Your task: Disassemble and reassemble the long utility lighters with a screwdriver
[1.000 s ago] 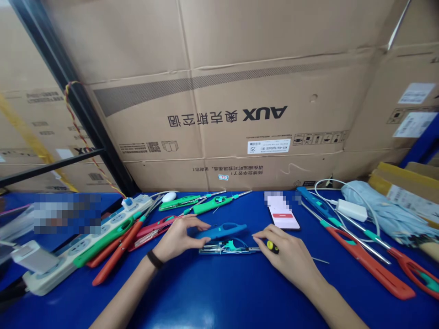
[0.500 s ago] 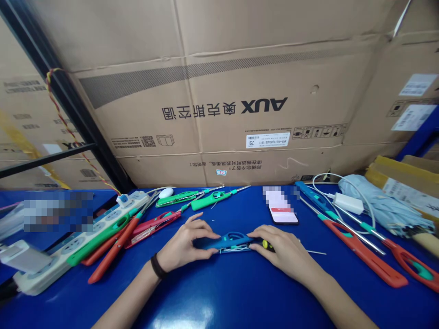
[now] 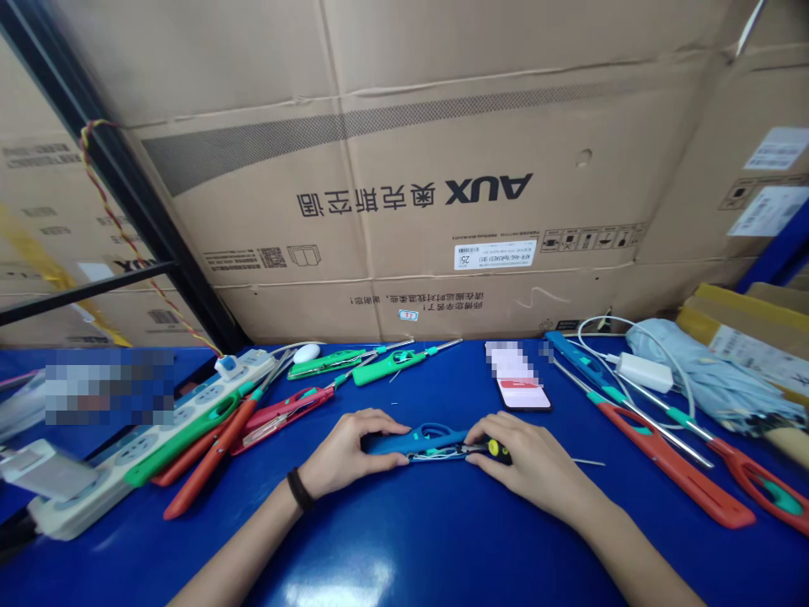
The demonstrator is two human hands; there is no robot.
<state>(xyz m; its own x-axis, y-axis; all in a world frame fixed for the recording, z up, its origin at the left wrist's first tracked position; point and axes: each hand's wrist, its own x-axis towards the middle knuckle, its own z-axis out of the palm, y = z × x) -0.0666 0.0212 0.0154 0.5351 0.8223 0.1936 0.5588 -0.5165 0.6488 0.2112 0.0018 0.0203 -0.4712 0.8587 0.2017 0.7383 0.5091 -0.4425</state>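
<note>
A blue long-nosed lighter (image 3: 425, 441) lies on the blue table between my hands, its upper shell sitting over the lower half with wires showing at the seam. My left hand (image 3: 346, 452) is curled around its left end, fingers pressed on the shell. My right hand (image 3: 532, 465) pinches its right end and also holds a small screwdriver (image 3: 498, 452) with a yellow and black handle.
Green and red lighters (image 3: 271, 413) lie at the left beside a white power strip (image 3: 145, 438). A phone (image 3: 522, 389) sits behind my right hand. More red and blue lighters (image 3: 663, 455), a charger (image 3: 643, 373) and a folded umbrella (image 3: 714, 379) are at the right. Cardboard boxes (image 3: 404, 185) wall the back.
The blue top shell, held apart above the open lower half a second ago, now sits on it. Both hands have closed in on the lighter's ends.
</note>
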